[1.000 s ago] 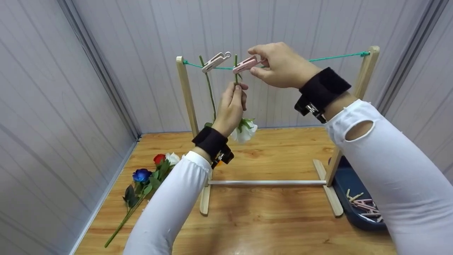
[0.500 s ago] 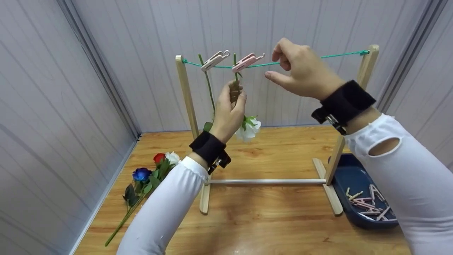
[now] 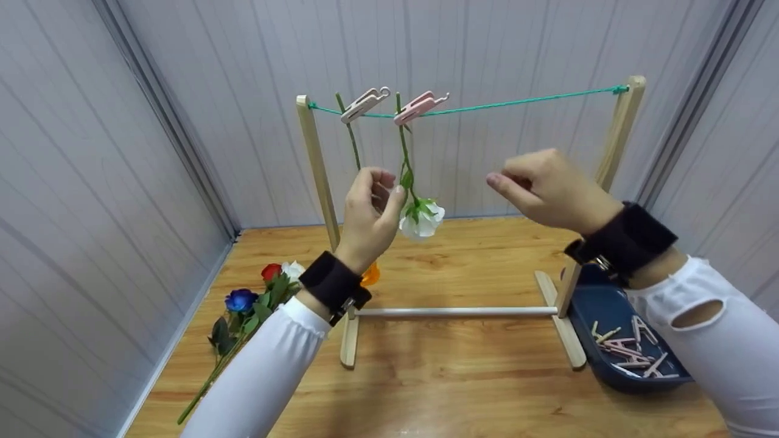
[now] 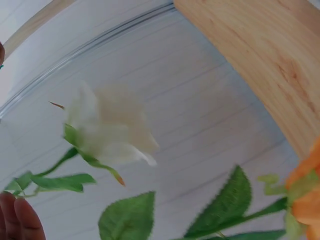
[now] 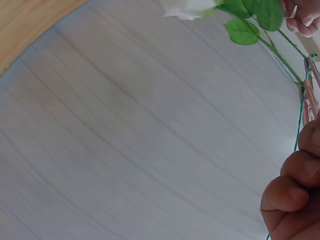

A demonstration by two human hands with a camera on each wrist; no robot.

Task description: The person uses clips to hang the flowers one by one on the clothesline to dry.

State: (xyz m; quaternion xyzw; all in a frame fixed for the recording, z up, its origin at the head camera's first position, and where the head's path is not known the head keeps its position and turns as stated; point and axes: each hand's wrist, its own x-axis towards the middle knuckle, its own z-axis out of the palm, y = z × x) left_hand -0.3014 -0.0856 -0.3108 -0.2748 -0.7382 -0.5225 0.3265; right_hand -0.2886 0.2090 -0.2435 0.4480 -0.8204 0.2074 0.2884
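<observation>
A white rose (image 3: 422, 220) hangs head down from the green cord (image 3: 517, 104), its stem clipped by a pink clothespin (image 3: 416, 109). My left hand (image 3: 372, 213) is beside this stem, fingers loosely bent around nothing. In the left wrist view its fingertips (image 4: 22, 220) are just below the leaves. To the left, a pale clothespin (image 3: 363, 107) clips a second stem, partly hidden by my left hand; an orange flower (image 3: 370, 275) shows below that hand. My right hand (image 3: 551, 188) is in the air below the cord at right, fingers loosely curled, holding nothing.
Wooden posts (image 3: 316, 164) carry the cord, and a white bar (image 3: 456, 312) joins their feet. A dark blue tray (image 3: 599, 298) with several clothespins (image 3: 624, 348) stands at right. Red, white and blue roses (image 3: 241, 300) lie on the table at left.
My right hand has let go of the pink clothespin and moved down and right. My left hand has released the white rose's stem and shifted down and left; the rose now hangs.
</observation>
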